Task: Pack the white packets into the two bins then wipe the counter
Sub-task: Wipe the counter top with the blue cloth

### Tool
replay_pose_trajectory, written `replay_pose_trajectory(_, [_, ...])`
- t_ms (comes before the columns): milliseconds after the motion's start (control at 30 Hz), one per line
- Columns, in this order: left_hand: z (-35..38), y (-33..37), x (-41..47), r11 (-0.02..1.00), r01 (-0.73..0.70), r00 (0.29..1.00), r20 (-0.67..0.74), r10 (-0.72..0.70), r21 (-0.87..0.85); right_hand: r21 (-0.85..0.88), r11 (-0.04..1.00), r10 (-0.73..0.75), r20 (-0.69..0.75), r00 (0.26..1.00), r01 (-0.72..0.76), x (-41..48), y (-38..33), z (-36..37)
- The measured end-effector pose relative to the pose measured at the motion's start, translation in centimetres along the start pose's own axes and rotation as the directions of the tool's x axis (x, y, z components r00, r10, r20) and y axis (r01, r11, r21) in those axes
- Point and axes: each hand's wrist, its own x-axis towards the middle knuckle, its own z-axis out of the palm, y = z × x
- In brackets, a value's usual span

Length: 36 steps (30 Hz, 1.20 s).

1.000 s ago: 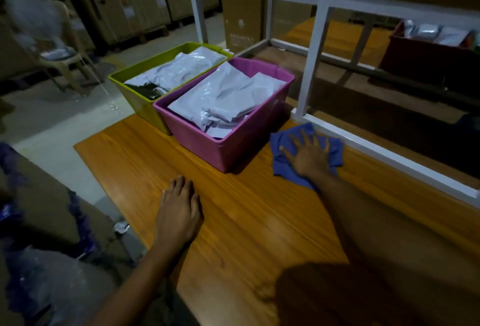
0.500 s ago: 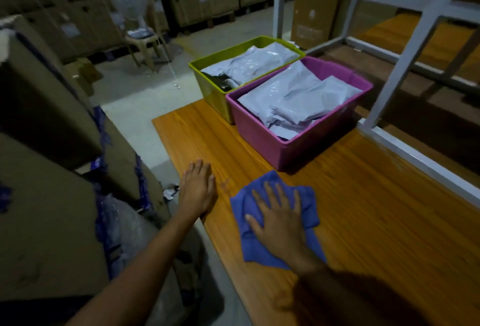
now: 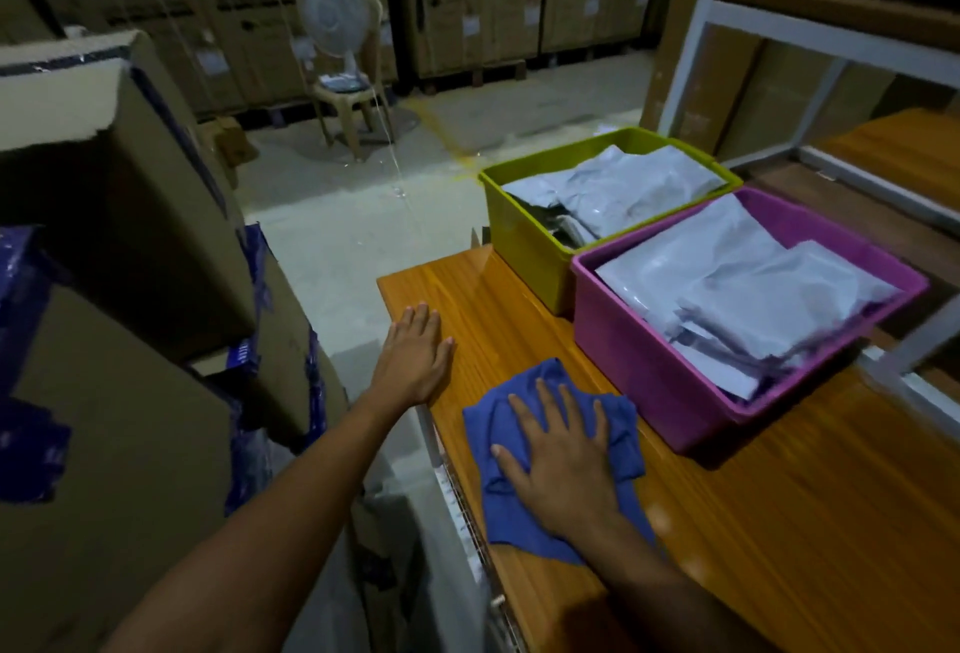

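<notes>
Box labels unreadable, bins unmarked

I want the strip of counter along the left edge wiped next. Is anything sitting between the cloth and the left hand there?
Nothing visible does. The blue cloth lies flat under the right hand, and bare wooden counter runs from it to the left hand resting at the edge. The pink bin stands off to the right, out of that path.

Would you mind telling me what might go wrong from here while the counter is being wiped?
The blue cloth under the right hand lies close to the pink bin; a wide stroke could nudge it. The left hand rests at the counter edge and could slip off. The packets sit piled near the pink bin's rim and might spill if jolted.
</notes>
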Motion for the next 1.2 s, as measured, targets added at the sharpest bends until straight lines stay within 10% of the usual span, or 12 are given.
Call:
replay_pose_trajectory(567, [-1.6, -8.2, 18.5, 0.918, 0.242, 0.968, 0.138, -0.208, -0.313, 0.017, 0.998, 0.055, -0.079, 0.995, -0.054, 24.1, -8.0, 2.9])
replay_pose_trajectory(767, [-1.1, -8.6, 18.8, 0.839, 0.284, 0.959, 0.151, -0.241, -0.464, -0.024, 0.976, -0.216, -0.025, 0.976, 0.216, 26.9, -7.4, 3.1])
replay_pose_trajectory(967, [-2.2, -7.4, 16.8, 0.827, 0.209, 0.974, 0.039, -0.221, -0.522, 0.014, 0.999, 0.030, -0.019, 0.999, -0.029, 25.9, -7.3, 2.9])
replay_pose_trajectory(1200, [-2.1, -6.9, 14.6, 0.998, 0.007, 0.999, -0.042, -0.010, -0.070, -0.007, 0.995, -0.095, -0.029, 0.995, 0.095, 16.5, -6.4, 2.4])
